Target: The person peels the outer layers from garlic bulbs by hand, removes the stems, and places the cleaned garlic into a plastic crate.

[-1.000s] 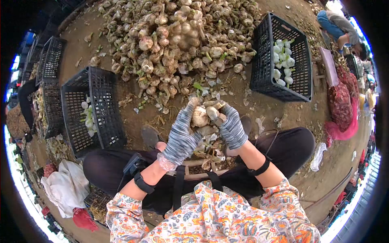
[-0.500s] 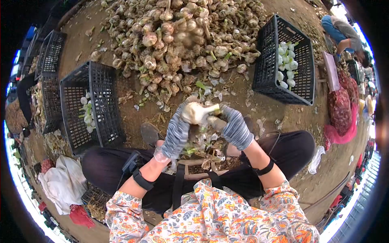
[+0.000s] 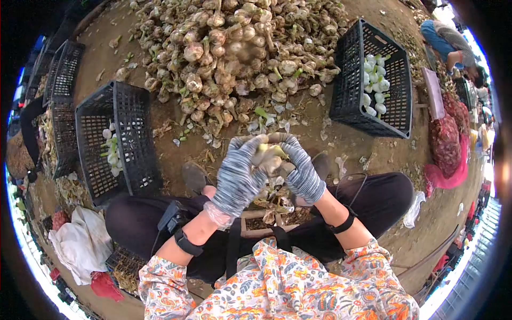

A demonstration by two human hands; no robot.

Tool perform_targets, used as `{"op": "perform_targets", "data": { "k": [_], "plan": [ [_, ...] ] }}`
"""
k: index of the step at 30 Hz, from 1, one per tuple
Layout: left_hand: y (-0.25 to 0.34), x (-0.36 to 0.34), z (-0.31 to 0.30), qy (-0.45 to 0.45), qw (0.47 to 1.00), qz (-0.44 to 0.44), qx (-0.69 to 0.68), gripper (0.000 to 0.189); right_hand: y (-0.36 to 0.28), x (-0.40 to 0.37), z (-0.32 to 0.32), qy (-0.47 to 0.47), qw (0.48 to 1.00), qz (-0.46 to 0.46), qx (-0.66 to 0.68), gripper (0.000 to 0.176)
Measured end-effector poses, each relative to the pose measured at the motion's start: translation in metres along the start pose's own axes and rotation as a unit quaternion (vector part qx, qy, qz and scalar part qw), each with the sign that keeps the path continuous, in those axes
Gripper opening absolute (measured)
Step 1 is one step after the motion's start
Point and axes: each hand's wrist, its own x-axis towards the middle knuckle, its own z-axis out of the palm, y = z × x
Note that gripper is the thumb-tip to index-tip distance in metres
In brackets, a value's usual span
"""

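- Far left, a white cloth point(image 3: 80, 242) lies crumpled on the dirt beside the person's knee.
- The left crate point(image 3: 133, 133), black plastic, stands just left of the knees, with a few clean white bulbs point(image 3: 109, 152) at its bottom.
- The left hand point(image 3: 237, 176), in a striped glove, is wrapped round the garlic bulb point(image 3: 265, 154) from below, fingers curled tight against it.
- The garlic bulb sits between both hands, above the lap and in front of the shoes, mostly hidden by the gloves.
- The right hand point(image 3: 305, 173), gloved too, has its fingers bent over the top of the bulb. I cannot tell whether it also holds a tool.
- The step in hand looks like stripping the bulb's outer skin or stalk. The next move calls for a firm hold below while the upper fingers pull the loose layers away.
- Beyond the hands lies the heap of garlic point(image 3: 240, 48), uncleaned.
- The right crate point(image 3: 349, 80) holds more peeled bulbs point(image 3: 376, 80).
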Motion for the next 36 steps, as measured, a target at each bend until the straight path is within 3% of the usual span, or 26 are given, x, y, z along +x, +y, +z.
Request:
{"op": "perform_targets", "data": {
  "k": [1, 2, 4, 7, 8, 9, 12, 13, 15, 16, 17, 19, 20, 21, 22, 23, 24, 26, 27, 29, 30, 31, 33, 34, 35, 36],
  "plan": [
    [-0.009, -0.001, 0.003, 0.003, 0.999, -0.031, -0.033, 0.030, 0.004, -0.004, 0.001, -0.001, 1.000, 0.000, -0.004, 0.038],
    [-0.013, -0.001, 0.003, 0.005, 0.999, -0.030, -0.036, 0.030, 0.011, -0.012, 0.003, 0.022, 0.998, 0.062, 0.012, 0.037],
    [-0.021, 0.000, -0.001, -0.040, 0.969, -0.177, -0.167, 0.025, 0.036, -0.019, 0.009, 0.058, 0.981, 0.159, 0.093, 0.032],
    [-0.027, 0.006, -0.009, -0.066, 0.982, -0.094, -0.151, 0.020, 0.016, -0.005, -0.004, 0.001, 0.946, 0.241, 0.217, 0.030],
    [-0.023, 0.009, -0.012, -0.070, 0.976, -0.105, -0.176, 0.017, 0.013, -0.002, 0.001, 0.056, 0.909, 0.238, 0.337, 0.027],
    [-0.025, 0.011, -0.014, -0.071, 0.976, -0.107, -0.177, 0.017, 0.008, 0.000, 0.002, 0.056, 0.908, 0.241, 0.337, 0.027],
    [-0.029, 0.017, -0.026, -0.157, 0.960, -0.083, -0.216, 0.019, -0.001, 0.004, -0.003, 0.110, 0.736, 0.350, 0.569, 0.024],
    [-0.031, 0.016, -0.027, -0.158, 0.960, -0.085, -0.216, 0.019, 0.003, 0.006, -0.003, 0.110, 0.735, 0.351, 0.569, 0.024],
    [-0.035, 0.015, -0.029, -0.206, 0.957, -0.010, -0.206, 0.013, 0.011, 0.011, -0.006, 0.165, 0.628, 0.434, 0.624, 0.014],
    [-0.040, 0.012, -0.026, -0.211, 0.943, -0.026, -0.255, 0.014, 0.031, 0.005, -0.010, 0.061, 0.590, 0.437, 0.677, 0.009],
    [-0.040, 0.011, -0.026, -0.211, 0.943, -0.026, -0.255, 0.014, 0.027, 0.006, -0.006, 0.062, 0.590, 0.437, 0.677, 0.009],
    [-0.038, 0.008, -0.028, -0.205, 0.864, -0.177, -0.424, 0.017, 0.013, 0.006, 0.008, 0.081, 0.782, 0.451, 0.424, 0.009],
    [-0.047, 0.005, -0.020, -0.182, 0.875, -0.148, -0.424, 0.022, 0.057, -0.009, 0.010, -0.072, 0.964, 0.249, 0.060, 0.012],
    [-0.051, 0.001, -0.015, -0.181, 0.876, -0.146, -0.422, 0.022, 0.074, -0.014, 0.018, -0.029, 0.958, -0.084, -0.272, 0.016],
    [-0.052, -0.007, -0.009, -0.149, 0.825, -0.222, -0.498, 0.024, 0.062, -0.010, 0.024, 0.014, 0.989, 0.113, -0.099, 0.018],
    [-0.050, -0.010, -0.006, -0.115, 0.760, -0.297, -0.567, 0.026, 0.048, -0.006, 0.026, 0.056, 0.948, 0.303, 0.082, 0.021],
    [-0.047, -0.012, -0.003, -0.104, 0.751, -0.326, -0.564, 0.031, 0.045, -0.007, 0.025, 0.058, 0.947, 0.303, 0.083, 0.021],
    [-0.046, -0.013, -0.003, -0.109, 0.736, -0.342, -0.573, 0.032, 0.039, -0.008, 0.023, 0.085, 0.971, 0.140, -0.172, 0.024],
    [-0.047, -0.014, -0.003, -0.110, 0.722, -0.358, -0.582, 0.033, 0.033, -0.008, 0.020, 0.087, 0.971, 0.140, -0.172, 0.024],
    [-0.050, -0.015, -0.002, -0.111, 0.724, -0.355, -0.581, 0.036, 0.021, -0.005, 0.013, -0.010, 0.945, 0.129, -0.300, 0.027],
    [-0.045, -0.014, -0.001, -0.065, 0.711, -0.358, -0.602, 0.035, 0.026, -0.003, 0.011, -0.086, 0.919, 0.146, -0.357, 0.028],
    [-0.041, -0.012, -0.002, -0.020, 0.696, -0.360, -0.621, 0.033, 0.035, -0.007, 0.013, -0.085, 0.919, 0.146, -0.356, 0.028],
    [-0.035, -0.003, -0.013, -0.039, 0.704, -0.356, -0.613, 0.034, 0.037, -0.009, 0.021, -0.224, 0.885, 0.133, -0.385, 0.030],
    [-0.026, 0.003, -0.020, -0.073, 0.784, -0.328, -0.521, 0.034, 0.025, -0.006, 0.015, -0.291, 0.863, 0.188, -0.367, 0.033],
    [-0.023, 0.006, -0.024, -0.101, 0.852, -0.296, -0.420, 0.034, 0.033, -0.005, 0.011, -0.297, 0.861, 0.183, -0.369, 0.033],
    [-0.038, 0.002, -0.016, -0.097, 0.892, -0.230, -0.376, 0.033, 0.046, -0.008, 0.003, -0.221, 0.884, 0.078, -0.404, 0.032]
  ]
}}
